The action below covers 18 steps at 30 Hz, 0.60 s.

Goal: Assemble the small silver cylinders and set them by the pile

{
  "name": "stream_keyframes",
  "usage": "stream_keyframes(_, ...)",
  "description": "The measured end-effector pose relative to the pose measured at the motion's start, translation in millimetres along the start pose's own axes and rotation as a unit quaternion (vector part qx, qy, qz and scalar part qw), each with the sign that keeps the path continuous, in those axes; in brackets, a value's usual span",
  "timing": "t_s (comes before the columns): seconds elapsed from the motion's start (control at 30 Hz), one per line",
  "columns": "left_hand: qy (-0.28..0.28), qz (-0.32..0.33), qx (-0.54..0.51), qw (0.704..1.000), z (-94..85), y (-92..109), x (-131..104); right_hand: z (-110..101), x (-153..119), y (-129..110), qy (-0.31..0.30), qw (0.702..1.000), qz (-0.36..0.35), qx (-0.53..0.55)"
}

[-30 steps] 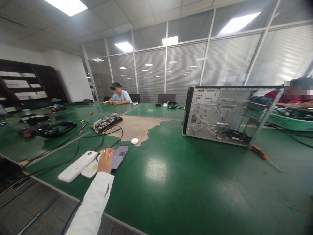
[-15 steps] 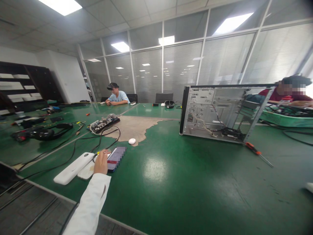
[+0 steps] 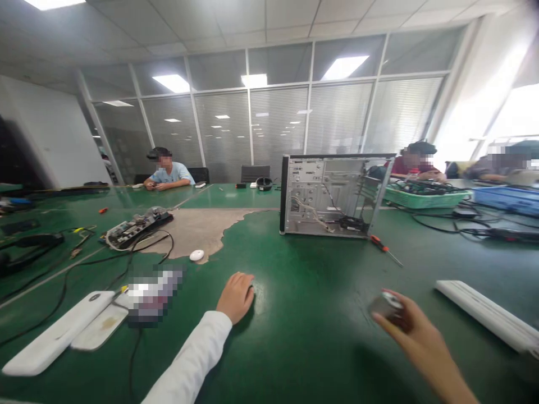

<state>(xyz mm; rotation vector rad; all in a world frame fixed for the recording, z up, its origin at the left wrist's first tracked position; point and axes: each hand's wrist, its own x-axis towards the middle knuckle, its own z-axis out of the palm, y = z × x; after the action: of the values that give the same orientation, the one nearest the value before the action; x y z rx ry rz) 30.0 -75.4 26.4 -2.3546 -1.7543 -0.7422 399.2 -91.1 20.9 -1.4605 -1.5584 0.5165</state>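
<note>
My left hand (image 3: 236, 298) rests on the green table (image 3: 303, 280), fingers curled together; whether anything is under them is hidden. At the right, my right hand (image 3: 410, 322) grips a small dark object with a silvery part (image 3: 386, 306) between thumb and fingers, held above the table and blurred. Beyond both hands stands an open computer case (image 3: 328, 196), its inside facing me. A screwdriver (image 3: 379, 243) with an orange and black handle lies by the case's right corner. Left of my left hand are a phone (image 3: 154, 297), partly blurred out, and two long white objects.
A small white round item (image 3: 196, 256) and an opened electronic device (image 3: 141, 227) with black cables lie at the left. A long white bar (image 3: 484, 314) is at the right. Green (image 3: 425, 199) and blue baskets stand farther back, near seated people.
The view has turned right. My left hand has moved away from the phone to the bare table. My right hand has come into view holding the small object.
</note>
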Motion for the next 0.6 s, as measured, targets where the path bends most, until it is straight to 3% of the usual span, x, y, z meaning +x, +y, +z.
stream_keyframes(0.03, 0.004, 0.0, -0.023, 1.0, 11.7, 13.0, 12.4, 18.3, 10.3, -16.4, -0.072, 0.996, -0.011, 0.045)
stream_keyframes(0.1, 0.012, -0.022, -0.074, 0.997, 35.9, 32.8, 36.6, 58.6, 29.7, -42.9, -0.145, 0.984, -0.042, 0.098)
stream_keyframes(0.2, 0.022, -0.098, -0.15, 0.984, 68.9, 46.6, 67.2, 109.9, 50.0, -56.4, -0.136, 0.982, -0.066, 0.111)
stream_keyframes(0.27, 0.014, -0.144, -0.205, 0.968, 84.4, 47.8, 80.3, 129.3, 56.6, -50.8, -0.123, 0.983, -0.087, 0.102)
stream_keyframes(0.37, -0.026, -0.115, -0.258, 0.959, 93.1, 46.2, 88.3, 137.1, 60.5, -37.3, -0.136, 0.981, -0.113, 0.083)
stream_keyframes(0.53, -0.1, 0.004, -0.25, 0.963, 82.1, 53.2, 85.2, 131.5, 65.9, -28.8, -0.181, 0.97, -0.102, 0.124)
stream_keyframes(0.6, -0.096, 0.002, -0.223, 0.97, 79.2, 58.6, 83.0, 130.6, 68.0, -28.9, -0.182, 0.964, -0.09, 0.171)
